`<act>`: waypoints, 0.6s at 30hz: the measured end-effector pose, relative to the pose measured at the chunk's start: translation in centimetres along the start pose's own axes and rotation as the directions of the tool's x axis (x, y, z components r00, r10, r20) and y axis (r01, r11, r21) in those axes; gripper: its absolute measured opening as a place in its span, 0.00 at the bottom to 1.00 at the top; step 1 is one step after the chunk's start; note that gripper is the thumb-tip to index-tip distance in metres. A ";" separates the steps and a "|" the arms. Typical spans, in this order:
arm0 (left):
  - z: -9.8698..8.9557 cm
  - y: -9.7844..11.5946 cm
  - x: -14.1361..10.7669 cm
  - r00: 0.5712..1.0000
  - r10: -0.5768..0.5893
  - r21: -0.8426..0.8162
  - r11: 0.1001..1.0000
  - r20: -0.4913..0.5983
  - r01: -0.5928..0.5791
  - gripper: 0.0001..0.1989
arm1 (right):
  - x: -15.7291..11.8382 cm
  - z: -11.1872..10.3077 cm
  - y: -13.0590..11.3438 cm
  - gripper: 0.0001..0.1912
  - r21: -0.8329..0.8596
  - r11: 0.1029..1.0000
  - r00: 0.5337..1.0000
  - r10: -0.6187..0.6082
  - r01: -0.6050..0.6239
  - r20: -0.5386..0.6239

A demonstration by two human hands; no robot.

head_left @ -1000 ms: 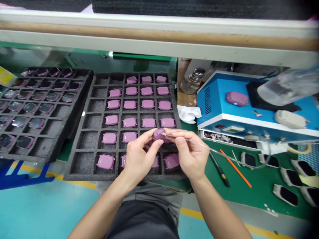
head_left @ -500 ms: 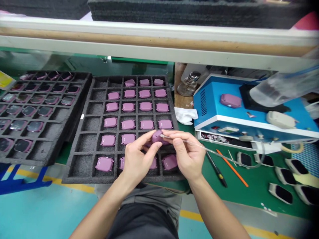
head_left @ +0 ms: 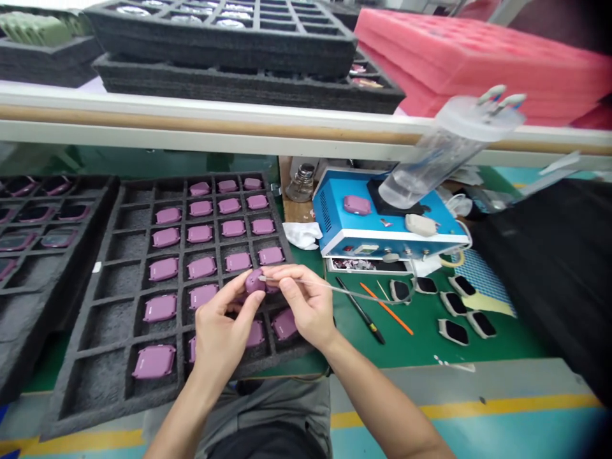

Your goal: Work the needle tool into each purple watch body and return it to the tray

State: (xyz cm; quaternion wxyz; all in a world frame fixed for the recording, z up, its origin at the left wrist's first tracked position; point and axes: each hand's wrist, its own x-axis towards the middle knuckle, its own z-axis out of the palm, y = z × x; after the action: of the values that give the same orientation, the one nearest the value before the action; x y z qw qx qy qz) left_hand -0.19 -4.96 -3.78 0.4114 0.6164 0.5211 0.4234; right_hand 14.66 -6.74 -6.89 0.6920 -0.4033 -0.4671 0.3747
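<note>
My left hand [head_left: 224, 322] pinches a small purple watch case [head_left: 255, 280] between thumb and fingers, above the black foam tray [head_left: 95, 401]. My right hand [head_left: 308, 303] is closed on a thin clear tube [head_left: 342, 290]. The tube's narrow tip touches or nearly touches the held case; the fingers hide the exact contact. Rows of similar purple watch cases [head_left: 160, 308] lie in the tray's compartments below, some hidden by my hands. From my right hand the tube trails right over the green bench.
A blue machine [head_left: 329, 204] stands at the right, bearing a clear cylinder [head_left: 414, 172], a purple case and a beige case [head_left: 421, 225]. Nearby lie a white cloth [head_left: 303, 236], a black pen [head_left: 361, 311], an orange stick [head_left: 387, 309] and several beige watches [head_left: 453, 331]. A shelf edge [head_left: 191, 135] crosses above.
The head view has swung right and up, showing more of the shelf and bench. Both hands keep their hold on the watch case and tube, with little change between them.
</note>
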 end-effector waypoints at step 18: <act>0.0 -0.4 0.1 1.000 -0.007 -0.001 1.000 -0.001 0.007 0.20 | 0.0 0.0 0.2 0.07 0.076 0.997 1.000 0.016 -0.017 0.018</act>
State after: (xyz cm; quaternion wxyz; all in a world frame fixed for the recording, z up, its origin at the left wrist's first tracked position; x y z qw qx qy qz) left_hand -0.31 -4.84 -4.13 0.4130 0.6140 0.5234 0.4225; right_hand 14.63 -6.65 -7.05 0.6995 -0.3773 -0.4552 0.4014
